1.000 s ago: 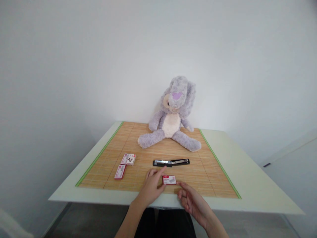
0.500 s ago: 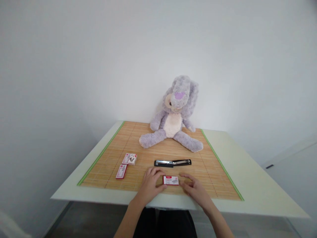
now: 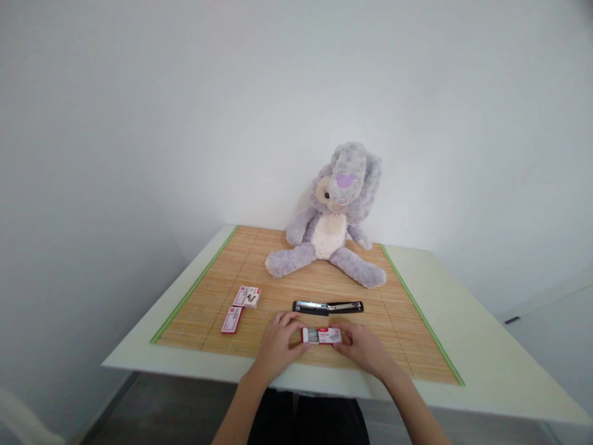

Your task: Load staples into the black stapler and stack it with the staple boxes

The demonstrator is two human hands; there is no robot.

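A small red-and-white staple box [image 3: 330, 335] lies near the mat's front edge, slid part way open. Grey rows of staples [image 3: 312, 335] show in its exposed tray on the left. My left hand [image 3: 278, 343] curves around the tray's left end, thumb in front and fingers behind. Thumb and fingers of my right hand [image 3: 360, 347] pinch the right end of the box's sleeve. Just beyond the hands, a black stapler [image 3: 328, 308] lies opened out flat, its metal inside facing up.
Several small boxes [image 3: 231, 320] sit together on the left of the bamboo mat [image 3: 273, 290]. A lilac plush rabbit [image 3: 330, 235] sits at the back against the white wall [image 3: 185, 123]. The white table [image 3: 500, 346] extends past the mat's green edges.
The staple box has gone from closed to part open, its sleeve pulled right and staples exposed. My right hand has closed on the sleeve. The view has shifted slightly.
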